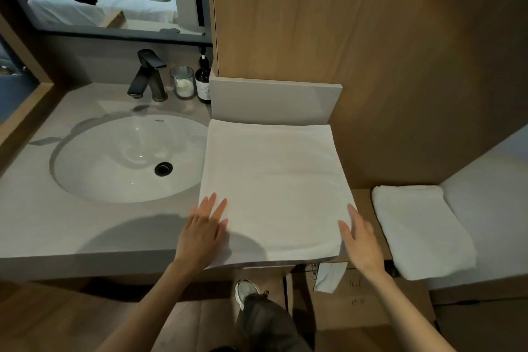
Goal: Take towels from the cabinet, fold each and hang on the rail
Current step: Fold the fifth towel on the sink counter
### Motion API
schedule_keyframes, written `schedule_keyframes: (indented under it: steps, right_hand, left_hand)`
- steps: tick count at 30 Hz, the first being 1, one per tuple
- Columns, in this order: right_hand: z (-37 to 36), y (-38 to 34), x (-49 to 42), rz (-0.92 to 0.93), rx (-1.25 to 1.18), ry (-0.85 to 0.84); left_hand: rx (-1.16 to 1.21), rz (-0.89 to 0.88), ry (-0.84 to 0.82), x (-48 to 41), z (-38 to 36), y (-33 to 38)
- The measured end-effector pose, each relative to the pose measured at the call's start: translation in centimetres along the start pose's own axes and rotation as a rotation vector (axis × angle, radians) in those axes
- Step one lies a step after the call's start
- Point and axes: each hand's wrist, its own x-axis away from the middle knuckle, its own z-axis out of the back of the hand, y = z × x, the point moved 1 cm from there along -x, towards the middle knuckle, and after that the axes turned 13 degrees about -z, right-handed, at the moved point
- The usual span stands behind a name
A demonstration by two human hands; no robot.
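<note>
A white towel (274,188) lies flat on the grey counter (57,231), folded into a broad square to the right of the sink. My left hand (204,233) rests flat on its near left corner with fingers spread. At the near right edge my right hand (361,240) lies with fingers extended, touching the towel's side. Neither hand grips the cloth. A second white towel (420,228), folded into a thick rectangle, sits on a lower wooden ledge to the right. No rail is in view.
An oval white sink (128,157) with a dark faucet (147,74), a glass jar (183,81) and a dark pump bottle (203,80) stand at the back left. A wooden cabinet wall (371,37) rises behind the towel. My shoe (245,291) is below the counter edge.
</note>
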Motion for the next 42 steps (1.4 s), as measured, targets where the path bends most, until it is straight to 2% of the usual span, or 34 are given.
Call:
schedule_keyframes:
  steps: [4, 8, 10, 12, 15, 19, 21, 24, 28, 31, 33, 36, 39, 42]
  right_hand:
    - [-0.1, 1.3, 1.0, -0.137, -0.325, 0.092]
    - [-0.1, 2.3, 1.2, -0.350, -0.644, 0.021]
    - [0.1, 2.3, 1.4, -0.393, -0.772, -0.009]
    - [0.4, 2.2, 1.7, -0.370, -0.816, 0.033]
    - [1.1, 2.4, 2.0, -0.301, -0.693, 0.167]
    - [1.1, 2.1, 2.3, -0.240, -0.623, 0.184]
    - [1.2, 1.7, 2.8, -0.098, -0.491, 0.171]
    - [1.4, 2.3, 3.1, 0.133, -0.160, 0.116]
    - [1.5, 4.1, 2.8, 0.244, 0.088, -0.010]
    - [1.4, 5.0, 2.7, 0.370, 0.280, -0.039]
    - [1.2, 5.5, 2.6, 0.385, 0.444, 0.003]
    - [1.3, 5.5, 2.7, 0.376, 0.536, 0.085]
    - [1.8, 4.9, 2.8, 0.402, 0.533, 0.178]
    - [2.0, 4.1, 2.9, 0.364, 0.510, 0.182]
  left_hand:
    - [-0.018, -0.087, 0.009, 2.4, 0.2, 0.8]
    - [-0.089, -0.117, -0.085, 3.2, -0.2, 1.5]
    - [-0.107, -0.150, -0.090, 3.1, -0.2, 1.4]
    - [-0.088, -0.182, -0.082, 3.1, -0.4, 1.2]
    - [-0.136, -0.190, -0.043, 3.0, -0.5, 0.7]
    - [-0.179, -0.151, -0.132, 3.4, 0.1, 0.3]
    - [-0.199, -0.159, -0.150, 3.6, 0.6, 0.5]
    - [-0.183, -0.159, -0.112, 4.1, 1.3, 0.7]
    - [-0.132, -0.239, -0.035, 5.4, 1.7, 0.5]
    - [-0.064, -0.255, -0.014, 6.2, 1.6, 0.0]
    - [-0.014, -0.256, -0.002, 6.5, 1.7, -0.3]
    - [0.024, -0.267, -0.029, 6.4, 2.8, -0.9]
    - [0.088, -0.225, -0.049, 6.0, 3.9, -1.4]
    - [0.134, -0.175, -0.059, 5.4, 4.6, -1.4]
